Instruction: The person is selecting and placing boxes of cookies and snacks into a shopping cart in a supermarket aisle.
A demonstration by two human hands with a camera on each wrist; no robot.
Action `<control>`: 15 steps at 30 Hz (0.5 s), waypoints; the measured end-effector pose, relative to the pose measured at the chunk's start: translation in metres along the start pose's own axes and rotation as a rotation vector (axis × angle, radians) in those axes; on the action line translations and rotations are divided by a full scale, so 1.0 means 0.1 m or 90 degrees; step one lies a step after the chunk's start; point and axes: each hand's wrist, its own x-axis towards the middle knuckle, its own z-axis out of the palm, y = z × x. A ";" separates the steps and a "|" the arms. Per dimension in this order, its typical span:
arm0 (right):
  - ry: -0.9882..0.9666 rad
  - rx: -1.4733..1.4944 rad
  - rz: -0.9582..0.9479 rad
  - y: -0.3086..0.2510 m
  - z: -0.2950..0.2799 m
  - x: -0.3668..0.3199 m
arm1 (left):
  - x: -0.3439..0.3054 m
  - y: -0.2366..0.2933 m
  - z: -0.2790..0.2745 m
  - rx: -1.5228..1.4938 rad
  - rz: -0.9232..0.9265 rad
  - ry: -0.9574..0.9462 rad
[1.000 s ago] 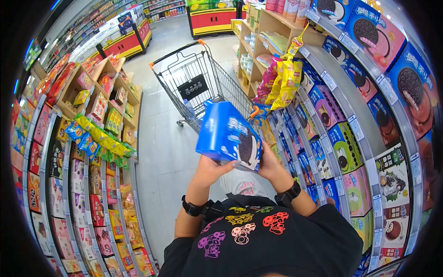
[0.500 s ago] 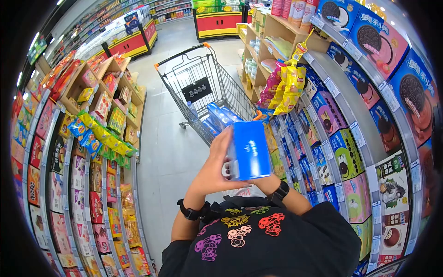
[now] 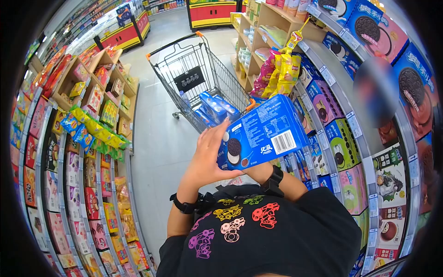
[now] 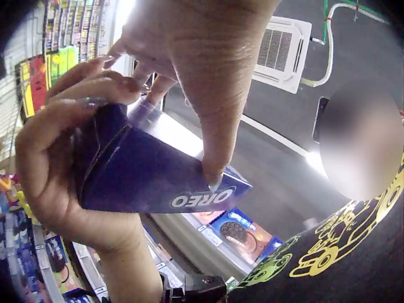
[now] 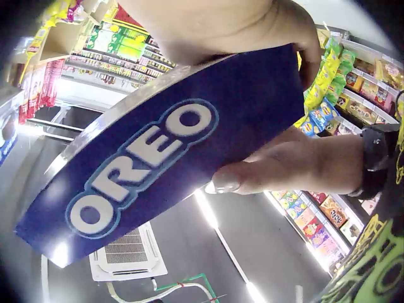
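Note:
A blue Oreo box (image 3: pixel 265 134) is held in both hands in front of the chest, its barcode panel turned up to the head view. My left hand (image 3: pixel 205 154) grips the box's left end, thumb along the lower edge. Most of my right hand is hidden behind the box in the head view; in the left wrist view its fingers (image 4: pixel 57 158) curl round one end of the box (image 4: pixel 145 170). The right wrist view shows the OREO side (image 5: pixel 145 164) of the box, with the left thumb (image 5: pixel 230 178) against its edge.
A shopping cart (image 3: pixel 184 78) holding blue packages (image 3: pixel 214 108) stands ahead. Shelves of boxed snacks (image 3: pixel 350 189) line the right side, with hanging yellow bags (image 3: pixel 288 74); more snack shelves (image 3: pixel 74 171) are on the left. Grey floor (image 3: pixel 157 184) runs between them.
The box has been turned in the hands, from its front with the cookie picture, past a plain blue side, to the panel with the barcode. Both hands still hold it.

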 end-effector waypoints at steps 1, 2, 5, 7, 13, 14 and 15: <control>0.009 0.085 0.042 0.01 -0.01 -0.03 | 0.01 -0.01 0.01 -0.016 0.000 0.008; 0.022 0.190 0.090 -0.01 -0.03 -0.07 | 0.01 -0.02 0.03 -0.032 -0.001 0.016; 0.062 0.473 0.217 0.05 -0.07 -0.18 | 0.03 -0.04 0.05 -0.060 0.004 0.029; 0.084 0.592 0.271 0.10 -0.09 -0.24 | 0.06 -0.05 0.06 -0.066 0.010 0.031; 0.124 0.749 0.335 0.21 -0.14 -0.27 | 0.18 -0.02 0.10 -0.075 0.017 0.003; 0.131 0.760 0.339 0.22 -0.16 -0.26 | 0.20 -0.02 0.11 -0.082 0.016 -0.005; 0.135 0.768 0.343 0.24 -0.16 -0.26 | 0.23 -0.03 0.12 -0.090 0.015 -0.013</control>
